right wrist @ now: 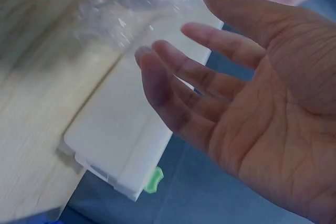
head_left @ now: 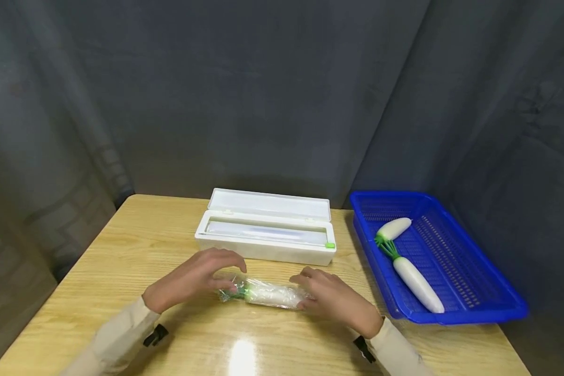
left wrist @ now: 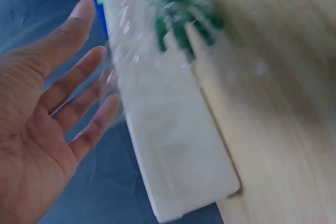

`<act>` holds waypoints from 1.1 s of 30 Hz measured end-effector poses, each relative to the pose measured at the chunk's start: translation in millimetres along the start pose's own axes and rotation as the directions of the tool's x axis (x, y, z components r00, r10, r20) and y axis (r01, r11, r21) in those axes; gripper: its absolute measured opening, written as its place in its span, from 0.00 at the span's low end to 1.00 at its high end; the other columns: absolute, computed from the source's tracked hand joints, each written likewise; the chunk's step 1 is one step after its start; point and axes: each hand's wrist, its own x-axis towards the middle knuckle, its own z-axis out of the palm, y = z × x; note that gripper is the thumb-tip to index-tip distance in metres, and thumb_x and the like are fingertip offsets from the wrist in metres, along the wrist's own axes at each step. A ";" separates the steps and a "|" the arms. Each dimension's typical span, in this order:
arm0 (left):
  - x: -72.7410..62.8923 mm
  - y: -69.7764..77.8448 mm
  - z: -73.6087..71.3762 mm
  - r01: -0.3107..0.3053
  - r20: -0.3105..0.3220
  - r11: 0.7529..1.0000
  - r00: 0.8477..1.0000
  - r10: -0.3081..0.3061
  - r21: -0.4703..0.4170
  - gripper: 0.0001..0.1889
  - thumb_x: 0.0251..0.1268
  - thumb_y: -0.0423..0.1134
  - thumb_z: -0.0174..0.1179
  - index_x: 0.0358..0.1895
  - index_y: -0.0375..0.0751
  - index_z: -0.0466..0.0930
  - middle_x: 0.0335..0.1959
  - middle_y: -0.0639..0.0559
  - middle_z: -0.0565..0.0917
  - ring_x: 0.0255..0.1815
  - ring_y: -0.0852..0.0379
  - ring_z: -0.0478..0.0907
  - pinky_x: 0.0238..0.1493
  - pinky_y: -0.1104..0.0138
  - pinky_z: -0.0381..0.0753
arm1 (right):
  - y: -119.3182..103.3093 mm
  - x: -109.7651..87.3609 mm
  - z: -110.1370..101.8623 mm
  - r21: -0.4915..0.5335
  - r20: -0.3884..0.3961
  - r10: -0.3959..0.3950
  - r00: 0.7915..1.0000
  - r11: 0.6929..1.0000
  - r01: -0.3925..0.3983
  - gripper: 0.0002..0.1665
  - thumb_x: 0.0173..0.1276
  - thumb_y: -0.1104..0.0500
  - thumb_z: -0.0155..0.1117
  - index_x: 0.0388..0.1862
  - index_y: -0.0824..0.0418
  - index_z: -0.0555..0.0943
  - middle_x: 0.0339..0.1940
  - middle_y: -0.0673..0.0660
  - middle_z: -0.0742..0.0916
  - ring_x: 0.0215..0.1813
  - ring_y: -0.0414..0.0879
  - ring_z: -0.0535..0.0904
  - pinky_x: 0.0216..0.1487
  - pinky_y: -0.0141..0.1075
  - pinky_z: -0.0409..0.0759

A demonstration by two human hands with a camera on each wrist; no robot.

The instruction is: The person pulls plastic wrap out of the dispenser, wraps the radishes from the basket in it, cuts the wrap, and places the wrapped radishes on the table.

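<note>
A white radish (head_left: 273,295) with green leaves lies wrapped in clear plastic film on the table, its leaf end to the left. My left hand (head_left: 199,278) is beside the leaf end, fingers spread and thumb apart; in the left wrist view its fingertips are by the loose film (left wrist: 137,22), and whether they touch it I cannot tell. At the root end is my right hand (head_left: 335,298), its fingers loosely bent. The right wrist view shows nothing gripped in that palm, with crumpled film (right wrist: 113,17) beyond the fingers.
Just behind the radish stands a white cling film dispenser (head_left: 265,253), its lid (head_left: 270,205) raised and a green slider (head_left: 330,245) at its right end. A blue plastic basket (head_left: 465,317) at the right holds two unwrapped radishes (head_left: 418,284). Dark curtains hang behind the wooden table (head_left: 136,235).
</note>
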 end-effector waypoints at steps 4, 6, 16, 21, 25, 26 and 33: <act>0.6 1.7 10.5 0.039 0.079 0.999 0.996 -0.040 0.015 0.24 0.61 0.44 0.75 0.61 0.46 0.83 0.59 0.57 0.86 0.58 0.56 0.83 0.59 0.58 0.84 | -2.2 5.0 9.3 -0.020 0.004 0.001 1.000 1.000 -0.001 0.19 0.65 0.59 0.79 0.51 0.63 0.84 0.40 0.54 0.84 0.37 0.42 0.80 0.35 0.34 0.80; 1.3 1.3 14.3 0.077 0.114 0.997 0.991 -0.075 -0.015 0.26 0.61 0.43 0.75 0.63 0.44 0.83 0.60 0.55 0.85 0.59 0.58 0.83 0.59 0.60 0.84 | -2.7 6.3 12.5 -0.024 0.002 0.000 1.000 1.000 0.000 0.14 0.64 0.60 0.79 0.44 0.62 0.84 0.37 0.52 0.84 0.34 0.40 0.78 0.33 0.32 0.79; 3.7 -4.4 26.4 0.076 0.168 0.996 0.983 -0.068 -0.046 0.15 0.61 0.38 0.76 0.50 0.44 0.86 0.40 0.61 0.84 0.37 0.69 0.75 0.40 0.73 0.80 | -4.1 4.3 22.0 -0.068 0.012 0.000 1.000 0.998 0.001 0.14 0.61 0.61 0.81 0.39 0.61 0.83 0.35 0.51 0.82 0.37 0.41 0.80 0.37 0.32 0.81; 2.3 -5.6 29.2 0.091 0.163 0.995 0.983 -0.083 -0.041 0.12 0.61 0.39 0.75 0.46 0.48 0.87 0.40 0.63 0.85 0.38 0.72 0.76 0.41 0.73 0.82 | 0.5 0.4 27.7 -0.115 -0.067 -0.064 0.996 0.992 0.056 0.12 0.61 0.68 0.77 0.38 0.61 0.81 0.34 0.51 0.82 0.36 0.42 0.79 0.36 0.31 0.80; 2.1 -5.5 30.8 0.078 0.153 0.995 0.986 -0.069 -0.058 0.08 0.63 0.37 0.74 0.44 0.47 0.88 0.42 0.60 0.87 0.39 0.72 0.78 0.41 0.73 0.83 | 4.7 0.8 29.3 -0.067 -0.094 -0.070 0.993 0.996 0.064 0.12 0.57 0.73 0.74 0.32 0.60 0.80 0.30 0.50 0.82 0.33 0.39 0.76 0.33 0.30 0.76; 2.3 -5.3 31.2 0.080 0.155 0.995 0.986 -0.070 -0.060 0.07 0.63 0.37 0.74 0.43 0.47 0.88 0.41 0.60 0.86 0.38 0.71 0.77 0.41 0.73 0.83 | 6.0 1.7 29.7 -0.047 -0.091 -0.065 0.994 0.997 0.061 0.13 0.55 0.74 0.73 0.29 0.59 0.80 0.28 0.48 0.82 0.31 0.37 0.74 0.32 0.30 0.75; 3.2 -3.8 30.7 0.117 0.170 0.991 0.980 -0.105 -0.062 0.05 0.63 0.35 0.74 0.39 0.47 0.90 0.39 0.60 0.87 0.37 0.73 0.77 0.38 0.74 0.82 | 9.8 9.3 25.3 0.066 -0.047 -0.028 0.999 0.997 0.031 0.18 0.46 0.78 0.67 0.16 0.58 0.75 0.18 0.41 0.69 0.25 0.32 0.59 0.25 0.25 0.60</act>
